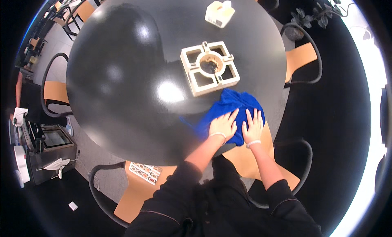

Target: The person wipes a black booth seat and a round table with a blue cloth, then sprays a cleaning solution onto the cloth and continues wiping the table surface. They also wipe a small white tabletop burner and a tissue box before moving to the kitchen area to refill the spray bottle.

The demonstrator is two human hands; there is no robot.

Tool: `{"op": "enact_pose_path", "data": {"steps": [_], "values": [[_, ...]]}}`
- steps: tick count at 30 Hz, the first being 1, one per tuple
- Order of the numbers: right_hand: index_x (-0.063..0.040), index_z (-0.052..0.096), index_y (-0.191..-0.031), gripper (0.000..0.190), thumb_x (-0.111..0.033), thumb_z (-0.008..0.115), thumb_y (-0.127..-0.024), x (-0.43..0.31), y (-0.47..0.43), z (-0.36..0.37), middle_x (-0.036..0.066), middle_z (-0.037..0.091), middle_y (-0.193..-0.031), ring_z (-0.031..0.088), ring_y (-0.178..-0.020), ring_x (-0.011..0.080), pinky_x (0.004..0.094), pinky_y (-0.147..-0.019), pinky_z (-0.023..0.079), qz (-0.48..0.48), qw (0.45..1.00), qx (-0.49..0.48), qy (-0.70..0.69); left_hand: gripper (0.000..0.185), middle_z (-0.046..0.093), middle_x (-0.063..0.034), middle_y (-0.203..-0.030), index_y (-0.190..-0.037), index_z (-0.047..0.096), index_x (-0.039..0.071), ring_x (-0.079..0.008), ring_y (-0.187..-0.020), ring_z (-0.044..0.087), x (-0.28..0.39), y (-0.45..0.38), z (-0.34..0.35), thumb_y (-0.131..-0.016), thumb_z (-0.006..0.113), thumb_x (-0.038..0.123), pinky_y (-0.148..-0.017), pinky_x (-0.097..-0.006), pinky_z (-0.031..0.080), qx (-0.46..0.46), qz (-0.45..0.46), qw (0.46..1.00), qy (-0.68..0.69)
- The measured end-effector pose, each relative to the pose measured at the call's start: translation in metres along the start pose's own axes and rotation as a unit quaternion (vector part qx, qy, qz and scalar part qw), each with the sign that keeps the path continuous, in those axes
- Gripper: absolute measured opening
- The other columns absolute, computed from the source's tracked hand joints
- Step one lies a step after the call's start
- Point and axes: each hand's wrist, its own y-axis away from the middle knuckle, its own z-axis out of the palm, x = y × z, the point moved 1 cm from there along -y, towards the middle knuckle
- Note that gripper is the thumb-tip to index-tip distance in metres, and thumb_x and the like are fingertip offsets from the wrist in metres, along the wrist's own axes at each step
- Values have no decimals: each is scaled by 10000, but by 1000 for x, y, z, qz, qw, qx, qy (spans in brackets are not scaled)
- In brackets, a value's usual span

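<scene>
A blue cloth lies rumpled near the front right edge of the round black table. My left hand rests palm down on its middle, fingers spread. Beside it, my right hand lies flat on the cloth's right part, close to the table edge. Neither hand's fingers are curled around the fabric. Just beyond the cloth stands a cream square holder with a round central opening and several compartments around it.
Farther back is a cream container. Chairs with wooden seats surround the table; one seat carries a printed sheet. At left, a person's arm shows near a metal cabinet. A potted plant stands back right.
</scene>
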Motion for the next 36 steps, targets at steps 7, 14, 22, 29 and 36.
{"op": "enact_pose_path", "data": {"steps": [7,14,22,29,36], "values": [[-178,478,-1369,553,-258,553,-827,6,-12,2,160,331,-1483,250,-1393,359,475,-1124,206,29,999,12,-14,560,566,-121,-1247,-1440,344,214,-266,-1074,596,11,-23,-2,-901,450,323,-896,-390,492,-18,-7,1000,4],[-192,470,-1376,550,-295,534,-839,79,-92,12,139,337,-1487,250,-1400,333,470,-1120,223,21,999,26,7,551,524,-105,-1327,-1452,320,213,-249,-1138,565,53,-109,22,-924,420,332,-949,-386,458,1,-33,999,10],[-280,432,-1407,507,-367,434,-907,193,-228,45,98,365,-1479,286,-1388,308,446,-1114,248,22,994,82,74,517,549,-93,-1290,-1432,362,204,-227,-1122,572,105,-267,48,-930,412,319,-917,-376,467,68,-56,996,-15],[-259,438,-1397,491,-369,438,-918,230,-309,34,91,347,-1491,302,-1380,297,436,-1115,253,-6,993,95,67,510,509,-91,-1345,-1419,392,192,-234,-1197,512,116,-343,57,-925,416,315,-990,-400,405,155,-43,986,-40],[-114,522,-1304,463,-288,514,-876,176,-219,10,156,348,-1481,308,-1367,366,495,-1112,241,-163,986,21,2,571,440,-138,-1414,-1427,354,95,-288,-1206,502,91,-194,53,-910,474,305,-984,-415,411,78,37,996,-26]]}}
